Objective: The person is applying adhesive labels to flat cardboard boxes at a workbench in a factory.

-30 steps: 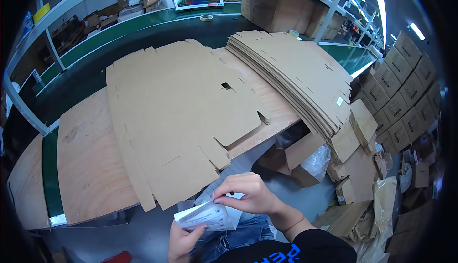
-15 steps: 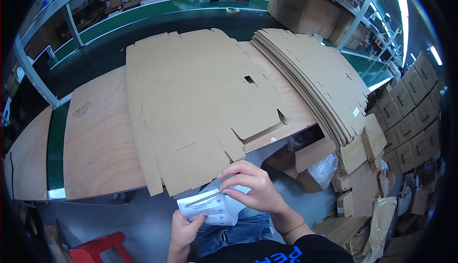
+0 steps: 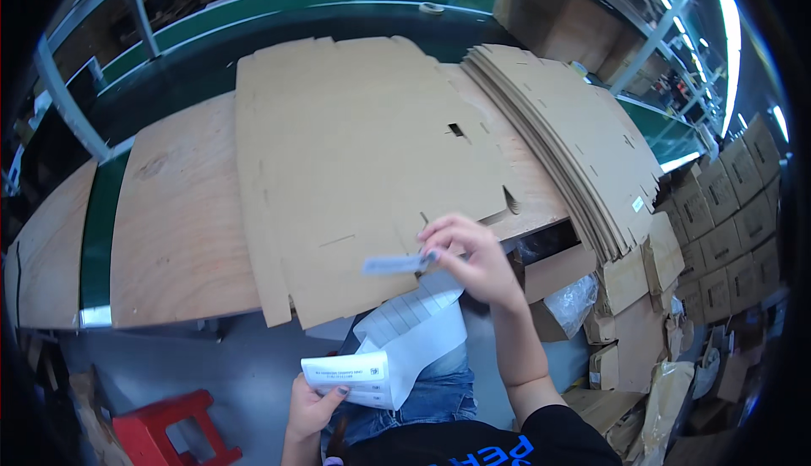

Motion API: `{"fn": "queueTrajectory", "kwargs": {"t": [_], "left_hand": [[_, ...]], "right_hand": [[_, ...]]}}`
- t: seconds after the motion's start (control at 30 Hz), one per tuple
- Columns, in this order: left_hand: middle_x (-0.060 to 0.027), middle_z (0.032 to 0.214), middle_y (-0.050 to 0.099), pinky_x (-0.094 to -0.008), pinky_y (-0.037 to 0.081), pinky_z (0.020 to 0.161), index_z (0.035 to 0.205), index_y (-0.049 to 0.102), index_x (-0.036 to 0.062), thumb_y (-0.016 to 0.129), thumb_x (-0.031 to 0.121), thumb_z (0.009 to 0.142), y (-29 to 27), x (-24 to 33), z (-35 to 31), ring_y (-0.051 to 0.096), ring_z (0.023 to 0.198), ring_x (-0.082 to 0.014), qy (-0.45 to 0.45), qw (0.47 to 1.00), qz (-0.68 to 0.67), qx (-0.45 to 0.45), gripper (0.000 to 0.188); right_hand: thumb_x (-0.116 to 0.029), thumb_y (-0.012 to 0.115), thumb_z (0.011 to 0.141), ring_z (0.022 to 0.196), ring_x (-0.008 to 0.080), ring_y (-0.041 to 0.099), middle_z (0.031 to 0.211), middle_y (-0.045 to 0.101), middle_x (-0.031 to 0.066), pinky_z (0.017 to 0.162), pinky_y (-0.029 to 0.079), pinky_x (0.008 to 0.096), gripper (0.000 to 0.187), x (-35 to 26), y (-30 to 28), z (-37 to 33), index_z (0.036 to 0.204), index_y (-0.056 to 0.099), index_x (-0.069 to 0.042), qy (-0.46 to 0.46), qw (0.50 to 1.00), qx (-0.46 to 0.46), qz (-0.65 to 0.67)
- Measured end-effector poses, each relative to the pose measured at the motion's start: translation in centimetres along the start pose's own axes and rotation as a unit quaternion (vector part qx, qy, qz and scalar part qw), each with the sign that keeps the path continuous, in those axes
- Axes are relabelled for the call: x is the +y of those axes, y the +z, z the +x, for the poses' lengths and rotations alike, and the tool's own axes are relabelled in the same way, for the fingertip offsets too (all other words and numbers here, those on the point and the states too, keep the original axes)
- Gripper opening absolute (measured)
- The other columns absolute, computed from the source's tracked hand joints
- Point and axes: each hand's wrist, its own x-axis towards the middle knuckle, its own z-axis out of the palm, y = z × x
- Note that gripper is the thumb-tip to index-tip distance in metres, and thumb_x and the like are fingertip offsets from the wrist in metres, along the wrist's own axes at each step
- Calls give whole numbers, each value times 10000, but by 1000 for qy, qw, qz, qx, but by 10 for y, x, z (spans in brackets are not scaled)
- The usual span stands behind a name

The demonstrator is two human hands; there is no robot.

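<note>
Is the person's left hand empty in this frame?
No, the left hand holds a white label sheet, its thumb lying over the front.

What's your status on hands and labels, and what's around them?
Left hand gripping label strip. Right hand pinching single label, in view against near part of flat cardboard. Cardboard stack to the right, red stool lower left.

A single wide fisheye camera is looking down from the person's head, facing forward across the bench (image 3: pixel 173 238). It is viewing the left hand (image 3: pixel 311 408) and right hand (image 3: pixel 475 261) from close above, while reaching to the dark belt (image 3: pixel 198 69) on the far side. Straight edges are bowing toward the rim.
</note>
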Motion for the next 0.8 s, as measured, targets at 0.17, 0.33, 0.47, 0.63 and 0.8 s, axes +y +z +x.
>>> {"fn": "queueTrajectory", "kwargs": {"t": [0.17, 0.33, 0.47, 0.63, 0.8], "left_hand": [[-172, 947, 680, -295, 534, 711, 1029, 609, -68, 613, -9, 800, -2, 7, -2, 670, 807, -247, -9, 997, 68, -24, 236], [-182, 956, 681, -297, 537, 692, 1012, 611, -77, 609, -7, 803, 2, 12, -3, 676, 794, -262, 12, 998, 56, -20, 220], [-192, 971, 677, -297, 538, 683, 1012, 608, -82, 607, -2, 808, -1, 12, -4, 678, 793, -270, 22, 997, 67, -40, 220], [-196, 979, 675, -299, 541, 682, 1021, 607, -79, 607, 2, 812, -5, 7, -6, 680, 792, -270, 10, 996, 74, -49, 224], [-195, 981, 674, -300, 544, 689, 1027, 607, -75, 606, 3, 815, -5, 7, -3, 680, 797, -265, 4, 997, 68, -35, 227]], "right_hand": [[-13, 538, 837, 833, 145, 520, 934, 587, 86, 729, 408, 227, 93, 25, -24, 34, 873, 623, -5, -30, 997, 57, 40], [-60, 582, 834, 658, 107, 459, 843, 557, 61, 566, 372, 198, 113, 28, -14, 65, 836, 661, 20, 24, 999, -5, -41], [-76, 588, 833, 649, 110, 465, 832, 554, 60, 564, 380, 203, 128, 29, 6, 61, 818, 665, 25, 67, 991, -92, -65], [-84, 593, 829, 639, 118, 476, 830, 555, 60, 572, 401, 214, 135, 42, 14, 51, 804, 667, 26, 88, 986, -112, -91], [-73, 602, 815, 633, 128, 489, 827, 557, 63, 581, 423, 229, 117, 44, 22, 48, 792, 668, 21, 90, 984, -96, -122]]}}
